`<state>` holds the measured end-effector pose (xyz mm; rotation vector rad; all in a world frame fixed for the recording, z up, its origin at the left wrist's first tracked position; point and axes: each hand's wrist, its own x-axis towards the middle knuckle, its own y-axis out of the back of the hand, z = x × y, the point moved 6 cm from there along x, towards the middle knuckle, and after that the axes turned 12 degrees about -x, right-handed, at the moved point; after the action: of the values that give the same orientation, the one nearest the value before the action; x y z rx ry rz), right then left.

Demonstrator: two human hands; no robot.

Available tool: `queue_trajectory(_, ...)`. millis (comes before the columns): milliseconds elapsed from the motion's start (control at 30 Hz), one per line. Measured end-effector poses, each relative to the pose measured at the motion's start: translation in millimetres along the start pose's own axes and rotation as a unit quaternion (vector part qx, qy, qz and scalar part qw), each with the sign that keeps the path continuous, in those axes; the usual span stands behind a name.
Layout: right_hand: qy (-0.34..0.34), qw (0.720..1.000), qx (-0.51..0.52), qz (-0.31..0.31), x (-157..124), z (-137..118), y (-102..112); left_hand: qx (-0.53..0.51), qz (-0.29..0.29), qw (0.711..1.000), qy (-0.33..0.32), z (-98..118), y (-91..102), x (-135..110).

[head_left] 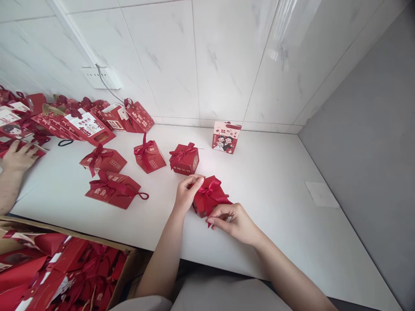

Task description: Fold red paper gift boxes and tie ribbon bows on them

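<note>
A red gift box (200,203) with a satin ribbon bow (212,192) on top sits on the white table in front of me. My left hand (188,192) is closed at its upper left, thumb and forefinger pinched on the box's edge; a bit of ribbon may be caught there too. At the near right side, my right hand (231,220) pinches a ribbon tail (209,224) between thumb and fingers. Just behind stands another tied red box (184,159), and a small upright box with a printed couple (225,138) is farther back.
More ribboned boxes (149,155) (113,190) lie to the left. Several red gift bags (87,125) line the wall. Another person's hand (20,155) rests on a red item at far left. A carton (129,259) of red packaging stands at lower left. A grey panel (366,108) bounds the right.
</note>
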<state>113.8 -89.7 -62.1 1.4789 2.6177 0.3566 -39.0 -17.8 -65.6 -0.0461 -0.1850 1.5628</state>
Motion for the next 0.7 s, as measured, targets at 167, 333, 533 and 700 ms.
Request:
queue_trajectory(167, -0.007, 0.999, -0.008, -0.041, -1, -3, 1, -0.003, -0.01, 1.0, 0.009, -2, 2.4, -3)
queue_trajectory(333, -0.021, 0.975, 0.023, -0.222, -19, -9, 0, -0.035, -0.012, 0.999, 0.036, -3, 2.3, -8)
queue_trajectory(533, -0.044, 0.997, 0.036, -0.047, -12, -31, 60, 0.062, -0.025, 0.998, 0.001, 22, 1.2, -17)
queue_trajectory(700, 0.002, 0.996, -0.086, -0.008, 30, -40, 84, 0.173, -0.083, 0.981, 0.002, 27, -11.3, -20)
